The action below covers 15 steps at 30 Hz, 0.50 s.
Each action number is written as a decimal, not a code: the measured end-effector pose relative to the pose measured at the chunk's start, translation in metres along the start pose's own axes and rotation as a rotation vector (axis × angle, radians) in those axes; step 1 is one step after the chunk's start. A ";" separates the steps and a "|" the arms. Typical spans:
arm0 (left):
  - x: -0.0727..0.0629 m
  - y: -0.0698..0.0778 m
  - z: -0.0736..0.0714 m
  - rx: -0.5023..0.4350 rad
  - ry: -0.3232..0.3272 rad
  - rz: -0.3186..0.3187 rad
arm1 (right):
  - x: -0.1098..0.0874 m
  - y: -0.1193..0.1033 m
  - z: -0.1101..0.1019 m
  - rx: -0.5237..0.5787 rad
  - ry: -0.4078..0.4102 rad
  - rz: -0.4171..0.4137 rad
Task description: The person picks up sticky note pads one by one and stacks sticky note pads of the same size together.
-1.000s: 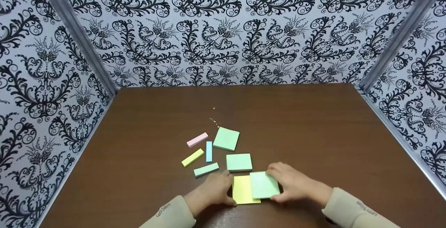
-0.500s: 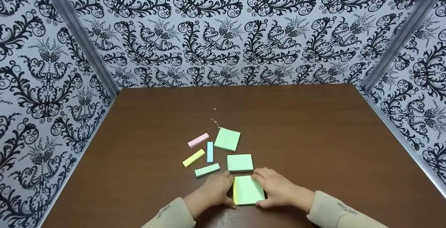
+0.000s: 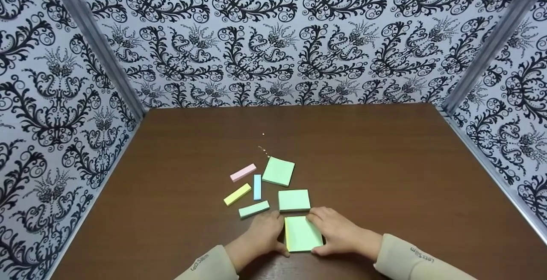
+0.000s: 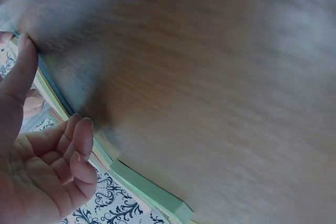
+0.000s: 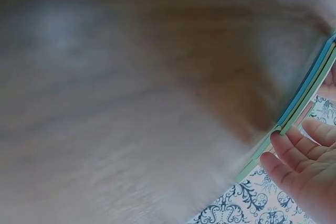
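In the head view, a stack of square sticky note pads lies on the brown table at the front. Its top pad is light green (image 3: 304,234), and the edge of a yellow pad (image 3: 287,236) shows beneath on the left. A blue pad (image 5: 306,85) forms the bottom layer in the right wrist view. My left hand (image 3: 262,234) holds the stack's left side, thumb at the near corner and fingers at the far one. On the opposite side my right hand (image 3: 336,234) grips it the same way. The palms are hidden in the head view.
Behind the stack sit a green pad (image 3: 294,200) and another green pad (image 3: 278,171). To their left lie narrow note strips: pink (image 3: 243,172), blue (image 3: 257,187), yellow (image 3: 237,194) and pale green (image 3: 254,209). Patterned walls (image 3: 273,40) enclose the table (image 3: 376,151).
My right hand has slid the green pad leftward onto the yellow one, so only a thin yellow edge shows. The left hand has stayed at the stack's left side.
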State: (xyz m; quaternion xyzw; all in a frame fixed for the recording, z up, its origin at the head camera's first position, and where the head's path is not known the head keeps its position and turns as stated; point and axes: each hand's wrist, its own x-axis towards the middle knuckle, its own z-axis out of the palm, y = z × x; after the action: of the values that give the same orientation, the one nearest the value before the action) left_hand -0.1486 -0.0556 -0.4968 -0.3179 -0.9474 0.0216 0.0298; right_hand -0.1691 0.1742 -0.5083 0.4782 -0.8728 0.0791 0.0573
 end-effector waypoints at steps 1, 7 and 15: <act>0.000 0.000 0.000 0.002 -0.004 0.005 | 0.000 0.000 0.000 -0.003 0.005 -0.002; -0.001 0.000 0.001 0.013 -0.032 0.022 | 0.003 -0.004 0.000 -0.008 0.009 -0.002; 0.001 0.002 0.000 -0.027 -0.098 -0.029 | 0.005 -0.006 -0.003 0.014 -0.021 0.004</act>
State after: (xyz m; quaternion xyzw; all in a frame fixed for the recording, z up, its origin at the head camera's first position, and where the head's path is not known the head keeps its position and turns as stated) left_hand -0.1480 -0.0536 -0.4965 -0.3031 -0.9525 0.0241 -0.0203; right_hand -0.1668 0.1671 -0.5037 0.4777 -0.8737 0.0805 0.0444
